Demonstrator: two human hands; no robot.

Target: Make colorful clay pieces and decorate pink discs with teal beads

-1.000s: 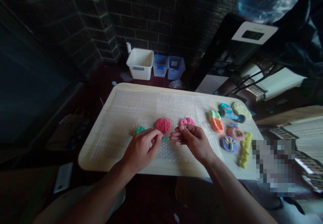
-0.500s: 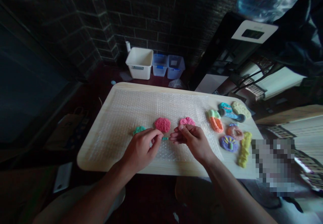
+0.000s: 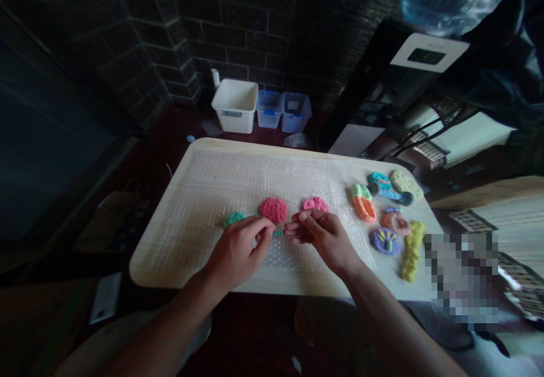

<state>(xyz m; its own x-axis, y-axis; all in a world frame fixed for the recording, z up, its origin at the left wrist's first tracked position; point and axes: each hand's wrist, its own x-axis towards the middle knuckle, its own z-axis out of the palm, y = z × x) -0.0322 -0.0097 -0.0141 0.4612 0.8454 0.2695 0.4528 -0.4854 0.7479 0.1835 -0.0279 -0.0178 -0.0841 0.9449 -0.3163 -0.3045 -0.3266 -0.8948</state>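
Note:
My left hand (image 3: pixel 245 248) is closed in a pinch over the bubble wrap (image 3: pixel 221 178); what its fingertips hold, if anything, is hidden. Facing it, my right hand (image 3: pixel 325 236) has its thumb pressed over its fingers, and anything between them is too small to make out. A short row of tiny green clay pieces (image 3: pixel 277 233) shows between the two hands. Just beyond them sits a bumpy red clay lump (image 3: pixel 273 210). A pink clay piece (image 3: pixel 316 203) is partly covered by my right hand. Behind my left hand, a green clay lump (image 3: pixel 233 219) is partly hidden.
Several clay shapes lie at the table's right, among them an orange one (image 3: pixel 364 209), a purple disc (image 3: pixel 386 242), a yellow strip (image 3: pixel 411 252) and a blue-grey dumbbell shape (image 3: pixel 391 193). Beyond the table (image 3: pixel 170 279) stand a white bin (image 3: pixel 235 105) and two clear bluish boxes.
My right thumb has slid slightly left along the fingers, and the right hand has shifted a little left. My left hand and the clay pieces look unchanged.

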